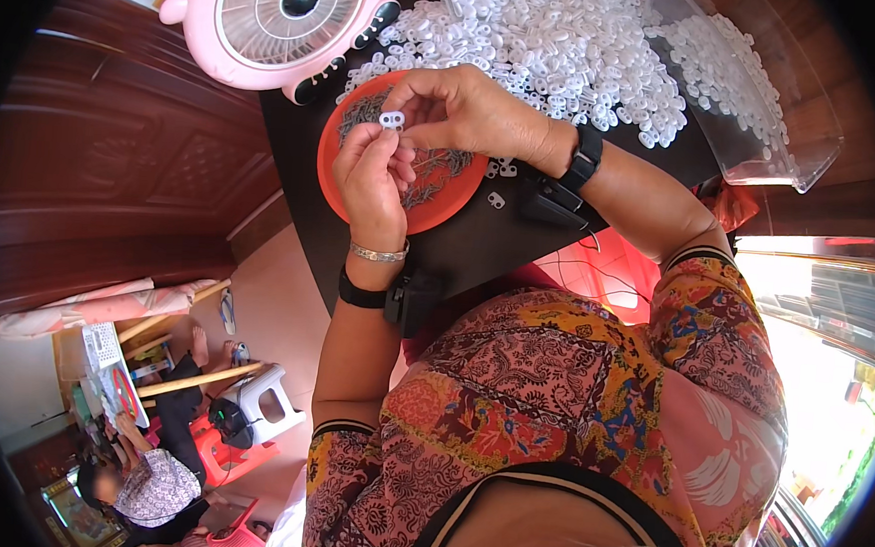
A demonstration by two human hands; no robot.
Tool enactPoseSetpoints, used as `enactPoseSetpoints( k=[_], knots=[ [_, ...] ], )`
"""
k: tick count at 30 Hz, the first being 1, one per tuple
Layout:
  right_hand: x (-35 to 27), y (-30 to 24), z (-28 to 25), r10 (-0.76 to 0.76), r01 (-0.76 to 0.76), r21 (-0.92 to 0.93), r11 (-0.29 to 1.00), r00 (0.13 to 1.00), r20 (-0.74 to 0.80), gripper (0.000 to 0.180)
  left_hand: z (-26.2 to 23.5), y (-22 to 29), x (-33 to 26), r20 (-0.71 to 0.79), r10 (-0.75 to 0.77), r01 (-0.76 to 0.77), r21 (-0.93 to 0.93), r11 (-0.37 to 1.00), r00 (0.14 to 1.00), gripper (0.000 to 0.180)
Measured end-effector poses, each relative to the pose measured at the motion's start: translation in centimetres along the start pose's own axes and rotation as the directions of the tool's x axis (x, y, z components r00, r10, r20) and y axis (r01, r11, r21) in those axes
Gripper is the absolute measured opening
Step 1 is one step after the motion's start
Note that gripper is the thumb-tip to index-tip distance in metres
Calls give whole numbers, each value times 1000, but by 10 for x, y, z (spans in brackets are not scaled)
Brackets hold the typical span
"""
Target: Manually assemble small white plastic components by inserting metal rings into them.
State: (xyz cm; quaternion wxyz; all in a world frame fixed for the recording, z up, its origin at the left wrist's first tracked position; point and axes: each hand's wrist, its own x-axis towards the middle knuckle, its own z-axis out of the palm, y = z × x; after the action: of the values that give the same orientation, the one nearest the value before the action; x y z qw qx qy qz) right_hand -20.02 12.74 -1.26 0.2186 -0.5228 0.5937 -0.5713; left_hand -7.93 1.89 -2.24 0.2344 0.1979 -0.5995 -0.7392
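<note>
Currently a small white two-hole piece sits above the orange bowl, held at the fingertips, broad face up toward the camera; long axis runs roughly left-right, holes side by side, short axis toward and away from the person. Left hand pinches it from the near side, thumb and finger closed on it, fingers pointing away from the body, forearm rising almost straight, bracelet and black band at the wrist. Right hand comes in from the right, knuckles up, wrist above the counter, thumb and index curled toward the piece's right end and far edge; can't tell whether they touch it or grip anything. Bowl holds many thin grey metal pieces, lying every which way. A few loose white pieces lie right of the bowl, big white pile beyond, clear bin far right, pink fan far left.
</note>
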Motion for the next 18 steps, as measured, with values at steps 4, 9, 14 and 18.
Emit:
enactPoseSetpoints(
  k=[4, 9, 14, 18],
  knots=[
    [0, -2, 3, -28, 25, -80, 997, 999, -39, 22, 2, 1, 0, -4, -24, 23, -75, 997, 1000, 13],
    [-1, -6, 1, -47, 46, -120, 992, 999, -4, 24, -1, 4, 2, 48, -59, 62, -57, 996, 997, 15],
    [-2, -6, 8, -198, 159, -331, 930, 976, -87, 30, 0, -1, 2, 15, -22, 22, 7, 1000, 1000, 20],
    [-3, -6, 12, -268, 208, -535, 819, 963, -36, 33, 3, 0, -1, 28, -38, 39, -42, 998, 999, 22]
  ],
)
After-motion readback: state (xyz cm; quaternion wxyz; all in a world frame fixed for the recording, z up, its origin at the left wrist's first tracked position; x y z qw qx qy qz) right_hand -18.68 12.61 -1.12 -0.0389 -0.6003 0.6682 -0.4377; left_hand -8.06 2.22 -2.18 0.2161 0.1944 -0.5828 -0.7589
